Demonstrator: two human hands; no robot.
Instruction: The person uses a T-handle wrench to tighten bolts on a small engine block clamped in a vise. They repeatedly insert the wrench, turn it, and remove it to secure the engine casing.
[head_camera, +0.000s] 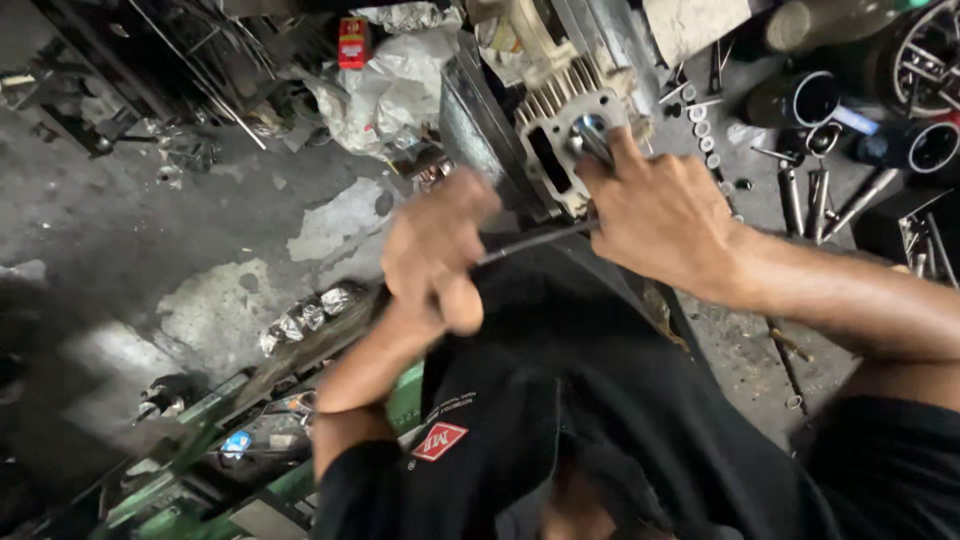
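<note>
A pale metal engine cylinder block (560, 125) with cooling fins stands at the top centre, its round bore facing me. My right hand (655, 215) rests against its face, fingers up by the bore, and grips the far end of a thin dark rod (535, 240). My left hand (435, 250) is blurred and closed in a fist on the rod's near end. The rod runs between the two hands just below the block. My black shirt fills the lower centre.
Dark metal tubes (815, 95) and loose bolts and rods (830, 195) lie at the top right. Crumpled white plastic (395, 85) and a red box (352, 42) sit at the top. A green metal frame (200, 440) runs along the lower left over stained concrete floor (150, 230).
</note>
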